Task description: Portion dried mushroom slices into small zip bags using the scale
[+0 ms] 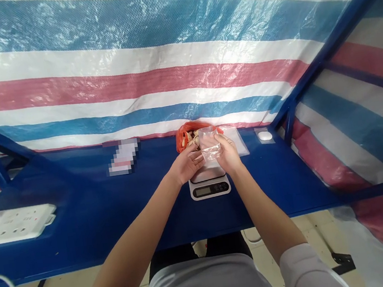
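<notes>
A small clear plastic bag (209, 142) is held up over the scale by my right hand (229, 153), with the thumb on its front. My left hand (186, 164) is at the bag's left edge, fingers stretched out and thumb apart; whether its fingertips touch the bag I cannot tell. Below both hands sits a white kitchen scale (211, 194) with a dark display strip, its platform partly covered. Just behind them an opened red plastic bag (180, 136) holds several tan, dried-looking pieces (191, 139), partly hidden by my hands and the clear bag.
Clear plastic sheets or bags (239, 140) lie right of the red bag. A white mouse-shaped object (265, 136) is farther right. A blurred-out item (124, 156) and a white power strip (17, 224) are on the left of the blue table (117, 220). Striped sheeting (154, 82) hangs behind.
</notes>
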### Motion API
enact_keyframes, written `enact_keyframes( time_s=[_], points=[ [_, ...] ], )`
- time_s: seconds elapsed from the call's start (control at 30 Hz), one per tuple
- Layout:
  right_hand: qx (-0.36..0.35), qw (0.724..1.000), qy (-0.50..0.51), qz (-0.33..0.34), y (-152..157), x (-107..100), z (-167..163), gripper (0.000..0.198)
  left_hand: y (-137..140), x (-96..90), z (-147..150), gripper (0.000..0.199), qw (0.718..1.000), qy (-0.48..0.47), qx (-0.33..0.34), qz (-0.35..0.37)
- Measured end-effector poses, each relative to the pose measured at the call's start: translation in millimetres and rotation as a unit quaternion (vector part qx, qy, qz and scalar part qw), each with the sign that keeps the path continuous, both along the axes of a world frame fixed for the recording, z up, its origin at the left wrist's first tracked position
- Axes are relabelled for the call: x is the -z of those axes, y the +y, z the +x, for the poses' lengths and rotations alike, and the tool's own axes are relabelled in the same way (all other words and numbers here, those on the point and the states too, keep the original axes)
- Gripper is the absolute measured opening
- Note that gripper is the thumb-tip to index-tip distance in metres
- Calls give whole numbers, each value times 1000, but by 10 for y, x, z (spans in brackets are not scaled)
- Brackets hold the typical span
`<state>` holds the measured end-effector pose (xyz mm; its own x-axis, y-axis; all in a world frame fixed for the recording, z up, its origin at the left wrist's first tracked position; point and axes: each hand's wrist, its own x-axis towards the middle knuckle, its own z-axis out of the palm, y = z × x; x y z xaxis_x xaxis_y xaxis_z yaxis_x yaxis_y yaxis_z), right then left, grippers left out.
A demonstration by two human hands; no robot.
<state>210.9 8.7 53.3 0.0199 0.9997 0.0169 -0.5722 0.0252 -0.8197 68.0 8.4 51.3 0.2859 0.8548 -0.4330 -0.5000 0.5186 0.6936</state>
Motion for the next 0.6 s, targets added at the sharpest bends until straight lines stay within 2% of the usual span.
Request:
enact_keyframes(
  time_s=[0.13, 0.23, 0.37, 0.6],
  points=[
    [-1, 1000, -6, -3, 5, 6, -19, 23, -24, 13, 29, 26, 999, 7, 45, -22],
    [5, 1000, -10, -3, 12, 9, -25, 20, -5, 10, 53, 25, 999, -14, 42, -11],
    [2, 1000, -13, 13, 12, 9, -7, 22, 63, -2, 59, 17, 999, -37, -14, -1],
    [-14, 1000, -21, 7, -6, 137, 137, 27, 128, 50, -31, 22, 987, -38, -152, 32]
  ],
)
